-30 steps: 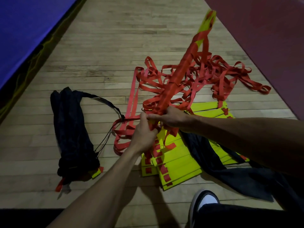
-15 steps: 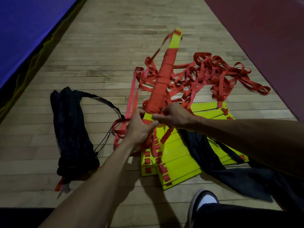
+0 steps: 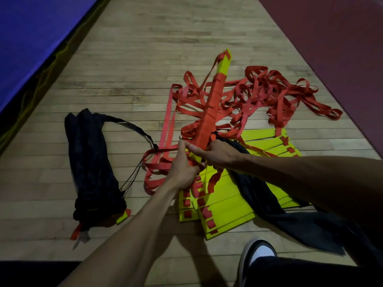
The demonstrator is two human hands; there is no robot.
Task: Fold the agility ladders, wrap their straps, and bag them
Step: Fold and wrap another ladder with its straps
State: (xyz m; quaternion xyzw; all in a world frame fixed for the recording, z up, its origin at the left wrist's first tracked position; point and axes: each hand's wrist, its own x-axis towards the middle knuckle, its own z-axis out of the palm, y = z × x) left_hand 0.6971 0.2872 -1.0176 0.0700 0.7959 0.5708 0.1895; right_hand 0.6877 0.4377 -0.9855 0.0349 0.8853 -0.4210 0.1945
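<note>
Both hands hold the near end of a folded stack of yellow rungs wound in red strap [image 3: 213,106], which points up and away. My left hand [image 3: 182,168] pinches a red strap at the bundle's base. My right hand [image 3: 215,154] grips the bundle's lower end. Loose red straps [image 3: 275,94] lie tangled on the floor behind it. A second ladder's yellow rungs [image 3: 226,201] lie fanned flat under my hands. An empty dark bag [image 3: 290,220] is draped over those rungs. At the left lies a filled dark drawstring bag [image 3: 91,162], a yellow rung end poking out.
Wooden plank floor [image 3: 145,59] all around. A blue mat [image 3: 31,34] borders the left side, a dark red mat [image 3: 335,48] the right. My shoe [image 3: 257,255] sits at the bottom right, near the fanned rungs.
The wrapped bundle has swung from leaning right, to more upright, then tilted slightly right again. My hands have shifted along its lower end, working the strap.
</note>
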